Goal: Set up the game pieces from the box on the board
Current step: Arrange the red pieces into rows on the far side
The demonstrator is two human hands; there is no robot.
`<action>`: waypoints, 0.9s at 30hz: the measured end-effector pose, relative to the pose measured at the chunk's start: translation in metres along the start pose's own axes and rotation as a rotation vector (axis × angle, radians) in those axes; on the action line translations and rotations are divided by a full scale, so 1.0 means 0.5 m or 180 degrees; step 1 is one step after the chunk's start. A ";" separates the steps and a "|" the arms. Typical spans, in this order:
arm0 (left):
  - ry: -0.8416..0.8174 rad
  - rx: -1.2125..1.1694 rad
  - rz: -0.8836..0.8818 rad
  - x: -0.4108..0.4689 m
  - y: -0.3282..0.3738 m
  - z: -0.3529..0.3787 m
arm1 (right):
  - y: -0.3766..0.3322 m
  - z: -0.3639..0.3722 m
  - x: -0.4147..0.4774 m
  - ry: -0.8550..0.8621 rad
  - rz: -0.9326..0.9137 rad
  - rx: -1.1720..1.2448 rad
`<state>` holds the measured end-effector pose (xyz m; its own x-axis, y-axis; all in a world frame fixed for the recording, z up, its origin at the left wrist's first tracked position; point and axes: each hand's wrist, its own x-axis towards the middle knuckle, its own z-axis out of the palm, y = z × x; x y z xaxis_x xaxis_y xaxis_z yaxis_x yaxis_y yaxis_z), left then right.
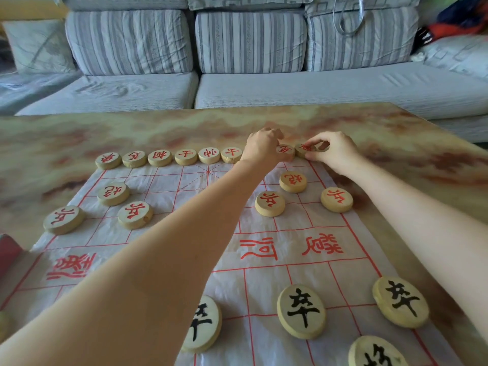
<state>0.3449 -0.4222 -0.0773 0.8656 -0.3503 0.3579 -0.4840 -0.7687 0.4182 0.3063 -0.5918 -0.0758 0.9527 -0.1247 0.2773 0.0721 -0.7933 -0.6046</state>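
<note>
A white paper board with red grid lines lies on the marbled table. Round wooden pieces with red characters line its far edge, such as the one at the row's left end. Both arms reach to that row's right end. My left hand curls over the row and covers a piece beside the red-lettered piece. My right hand pinches the last piece at the far right corner. Black-lettered pieces sit near me. No box is visible.
More red pieces stand on the far half, including two at the left. The marbled table extends beyond the board. A grey striped sofa runs behind it. A red object pokes in at the left edge.
</note>
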 end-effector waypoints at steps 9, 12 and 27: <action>-0.0524 -0.0546 0.0210 -0.002 -0.006 -0.010 | 0.011 0.006 -0.004 -0.0108 0.0259 0.0688; -0.0509 -0.0792 0.0110 -0.005 -0.008 -0.007 | 0.010 0.010 -0.006 -0.0111 0.0267 0.0688; 0.0131 -0.0397 -0.0215 -0.014 0.006 0.007 | 0.003 0.012 -0.016 -0.0062 0.0330 0.0760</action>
<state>0.3378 -0.4240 -0.0811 0.8920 -0.2759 0.3582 -0.4393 -0.7165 0.5420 0.3007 -0.5884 -0.0835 0.9639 -0.1848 0.1915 0.0391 -0.6134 -0.7888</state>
